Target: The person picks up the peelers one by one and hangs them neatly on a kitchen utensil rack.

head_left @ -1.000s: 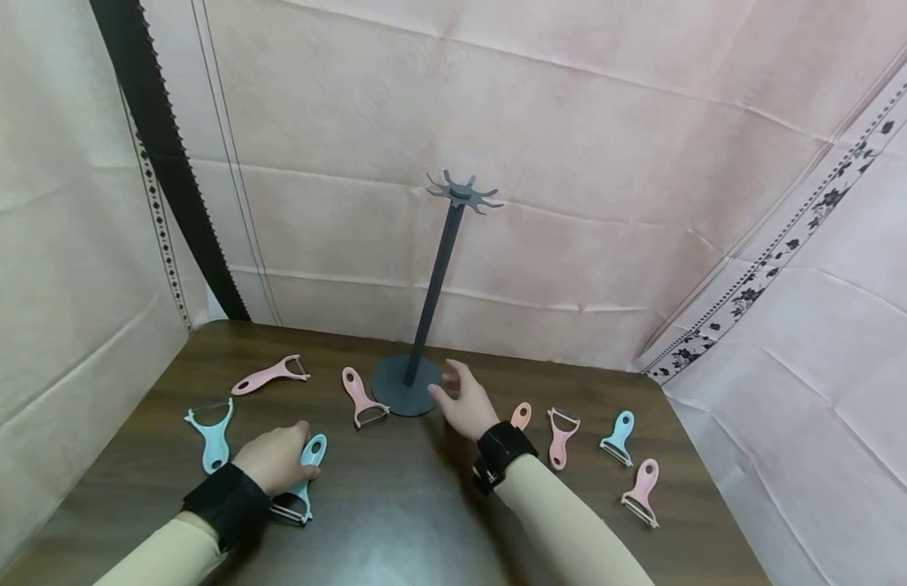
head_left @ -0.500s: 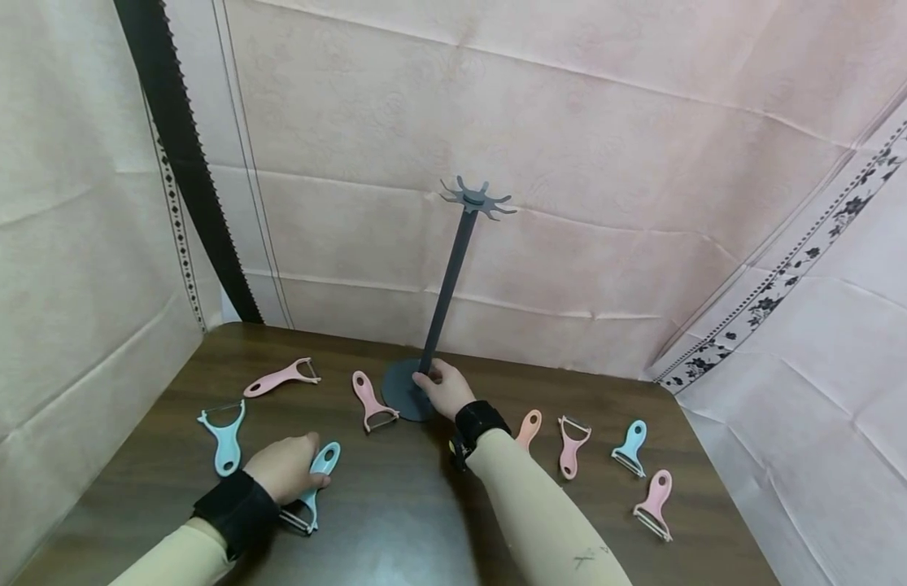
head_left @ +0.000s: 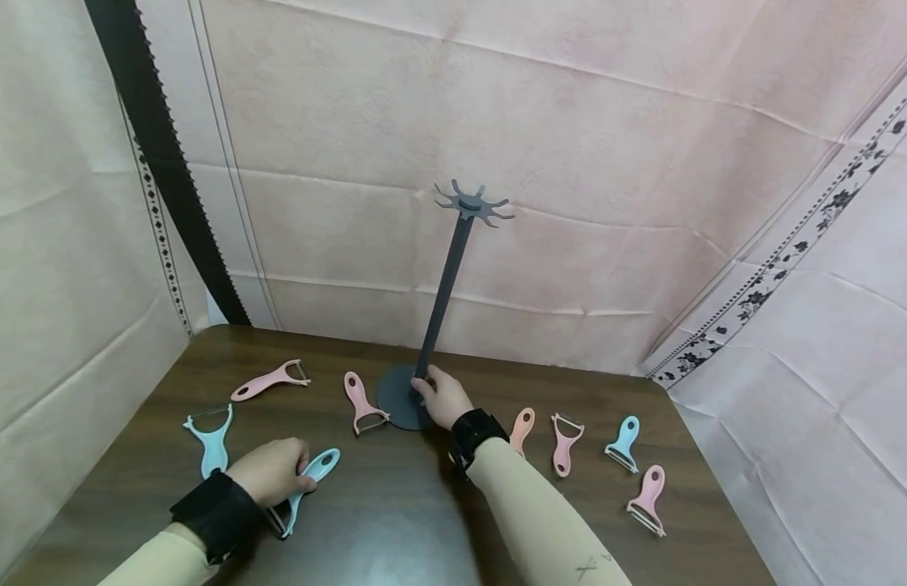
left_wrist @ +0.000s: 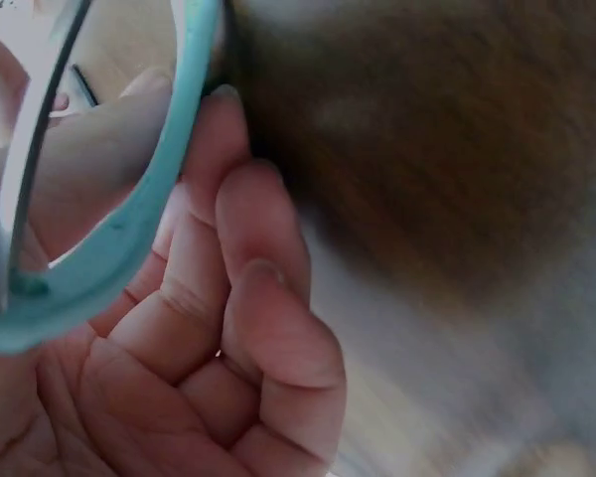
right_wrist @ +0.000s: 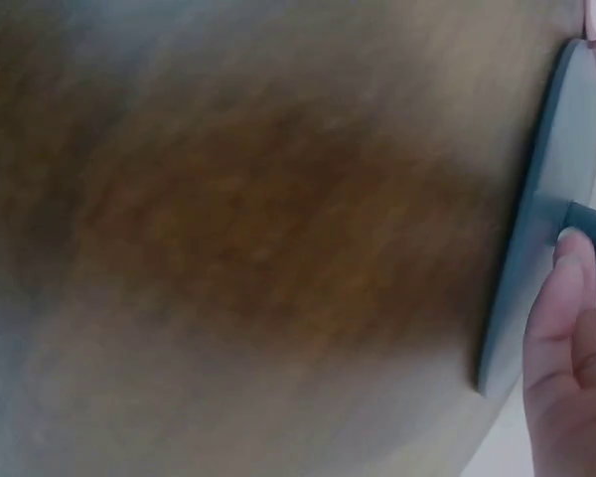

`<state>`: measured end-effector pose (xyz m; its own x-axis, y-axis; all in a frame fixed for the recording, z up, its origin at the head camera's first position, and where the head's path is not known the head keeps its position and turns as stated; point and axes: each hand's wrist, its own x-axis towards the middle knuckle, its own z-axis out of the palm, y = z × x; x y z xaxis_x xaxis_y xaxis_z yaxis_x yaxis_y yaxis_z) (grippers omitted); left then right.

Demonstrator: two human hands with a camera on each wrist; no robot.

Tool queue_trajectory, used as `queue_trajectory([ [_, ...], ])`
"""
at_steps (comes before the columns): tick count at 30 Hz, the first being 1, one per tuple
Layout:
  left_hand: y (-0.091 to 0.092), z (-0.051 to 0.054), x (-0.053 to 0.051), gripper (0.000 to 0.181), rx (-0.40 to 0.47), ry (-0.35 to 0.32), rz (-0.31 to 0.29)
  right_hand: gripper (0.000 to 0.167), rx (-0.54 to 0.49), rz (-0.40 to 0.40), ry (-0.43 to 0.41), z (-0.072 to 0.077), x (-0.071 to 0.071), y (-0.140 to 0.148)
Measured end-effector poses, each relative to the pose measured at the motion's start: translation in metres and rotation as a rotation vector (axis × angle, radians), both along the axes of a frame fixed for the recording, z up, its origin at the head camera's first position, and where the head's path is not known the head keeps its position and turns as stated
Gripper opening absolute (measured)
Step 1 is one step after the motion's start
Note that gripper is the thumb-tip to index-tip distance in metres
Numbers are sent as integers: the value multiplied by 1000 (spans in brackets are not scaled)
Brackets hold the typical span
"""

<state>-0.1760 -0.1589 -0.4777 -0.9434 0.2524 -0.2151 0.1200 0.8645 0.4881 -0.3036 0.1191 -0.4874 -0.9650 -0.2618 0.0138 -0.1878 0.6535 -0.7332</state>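
Note:
My left hand pinches a light blue peeler at the front left of the table. In the left wrist view its Y-shaped frame and blade lie against the curled fingers. At the back middle, my right hand grips the foot of the dark grey stand's post. The right wrist view shows thumb and fingers round the post, just above the round base. Several curved hooks ring the stand's top, with nothing hanging on them.
Another blue peeler and two pink peelers, one far left and one by the base, lie on the brown table. At right lie an orange peeler, pink peelers and a blue peeler. Cloth walls surround it.
My right hand has moved left to the stand and taken hold of its post. The left hand has turned the blue peeler slightly, its handle end now further right.

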Motion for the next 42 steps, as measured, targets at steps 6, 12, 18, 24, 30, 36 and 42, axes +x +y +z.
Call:
queue_trajectory([
  [6,-7,9,-9,25,86,39,-27,25,99,41,13,-6,-4,4],
  [12,-18,38,-29,11,319,221,35,22,97,32,10,-12,-3,-2],
  [18,-1,75,-45,25,477,438,144,22,93,47,-31,-10,-2,-2],
  [24,20,92,-57,30,579,503,128,27,106,83,-131,-4,-10,0],
  [30,32,104,-65,26,660,527,127,28,141,101,-218,4,-16,3],
  [36,49,134,-71,33,783,549,103,29,140,88,-257,7,-17,6],
  [42,68,171,-81,34,952,502,38,32,110,83,-258,6,-13,3],
])
